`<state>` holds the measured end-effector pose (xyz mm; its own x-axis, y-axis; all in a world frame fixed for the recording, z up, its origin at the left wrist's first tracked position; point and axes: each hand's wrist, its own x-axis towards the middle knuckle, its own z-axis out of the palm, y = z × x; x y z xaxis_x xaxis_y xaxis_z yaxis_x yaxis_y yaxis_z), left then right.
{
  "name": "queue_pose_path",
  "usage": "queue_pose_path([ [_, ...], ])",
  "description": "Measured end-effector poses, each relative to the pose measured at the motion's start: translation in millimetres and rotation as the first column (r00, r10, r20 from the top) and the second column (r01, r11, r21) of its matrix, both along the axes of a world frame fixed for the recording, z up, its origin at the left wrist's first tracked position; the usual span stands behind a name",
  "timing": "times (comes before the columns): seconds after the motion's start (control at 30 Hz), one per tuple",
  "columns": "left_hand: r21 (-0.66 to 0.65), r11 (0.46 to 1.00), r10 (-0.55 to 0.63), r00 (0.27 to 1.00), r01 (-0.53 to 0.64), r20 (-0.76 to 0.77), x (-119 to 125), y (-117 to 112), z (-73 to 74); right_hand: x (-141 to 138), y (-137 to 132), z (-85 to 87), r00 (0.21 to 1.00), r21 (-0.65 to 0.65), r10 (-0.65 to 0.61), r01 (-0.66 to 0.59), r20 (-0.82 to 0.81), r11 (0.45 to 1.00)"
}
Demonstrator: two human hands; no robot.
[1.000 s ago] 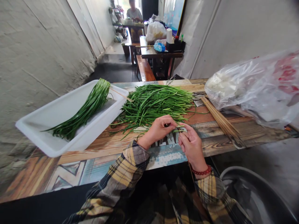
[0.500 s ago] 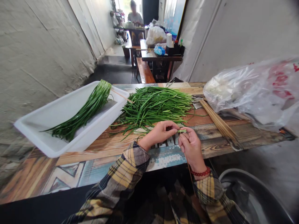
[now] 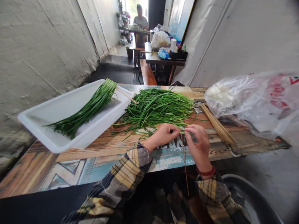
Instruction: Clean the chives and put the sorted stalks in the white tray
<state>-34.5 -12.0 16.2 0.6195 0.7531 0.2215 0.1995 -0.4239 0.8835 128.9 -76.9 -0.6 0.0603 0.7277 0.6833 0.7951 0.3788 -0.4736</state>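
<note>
My left hand (image 3: 163,135) pinches the cut ends of a few green chive stalks (image 3: 182,132) just above the table's near edge. My right hand (image 3: 198,143) is closed on a thin bamboo skewer (image 3: 185,168) that hangs down towards my lap, its top meeting the stalks between my fingers. A loose pile of chives (image 3: 156,107) lies on the table right behind my hands. A white plastic tray (image 3: 58,137) at the left holds a neat bundle of skewered chives (image 3: 86,110).
A bundle of bamboo skewers (image 3: 219,129) lies on the table right of my hands. A clear plastic bag (image 3: 254,99) fills the right side. A metal basin (image 3: 254,202) sits low at the right. Beyond the painted wooden table (image 3: 70,168) a person sits at other tables.
My right hand turned and rose slightly, so the skewer now hangs more upright below the stalks. The view shifted a little; the left hand keeps its pinch.
</note>
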Motion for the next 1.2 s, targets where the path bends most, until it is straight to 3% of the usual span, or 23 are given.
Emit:
queue_pose_path([
  [0.17,0.004,1.0,0.024,1.0,-0.024,0.006,0.4,0.2,-3.2,2.8,4.1,14.7,0.944,-0.069,-0.013,0.038,0.329,0.997],
  [0.3,0.002,0.999,0.038,0.999,-0.038,-0.001,1.1,-0.2,-5.0,-0.2,1.9,23.5,0.892,-0.091,0.006,0.04,0.453,0.995],
  [0.4,-0.006,0.999,0.041,0.999,-0.041,0.001,1.4,-0.8,-4.5,-3.3,4.6,22.0,0.889,-0.079,0.058,-0.024,0.453,0.997],
  [0.47,-0.022,0.999,0.042,0.999,-0.042,0.004,1.0,-0.8,-3.6,-3.9,7.9,18.0,0.942,-0.026,0.052,-0.046,0.332,0.999],
  [0.53,-0.038,0.998,0.049,0.999,-0.049,0.002,0.3,-0.4,-2.7,-1.0,10.0,14.4,0.995,0.04,0.008,-0.012,0.103,0.999],
  [0.63,-0.045,0.997,0.066,0.998,-0.065,0.007,-0.7,0.4,-2.6,10.6,7.2,12.5,0.985,0.031,-0.024,0.03,-0.174,0.999],
  [0.83,-0.051,0.995,0.08,0.997,-0.08,0.01,-0.7,0.3,-2.7,27.7,-6.1,2.8,0.973,-0.208,0.036,-0.085,-0.23,0.974],
  [1.0,-0.078,0.995,0.071,0.997,-0.07,0.01,-0.5,-1.9,-2.2,4.4,-7.0,-17.7,0.881,-0.434,0.086,-0.312,-0.466,0.845],
  [1.2,-0.068,0.998,0.017,1.0,-0.017,-0.011,2.2,-2.7,-10.2,-15.2,-12.0,-30.1,0.735,-0.395,0.016,-0.383,-0.678,0.835],
])
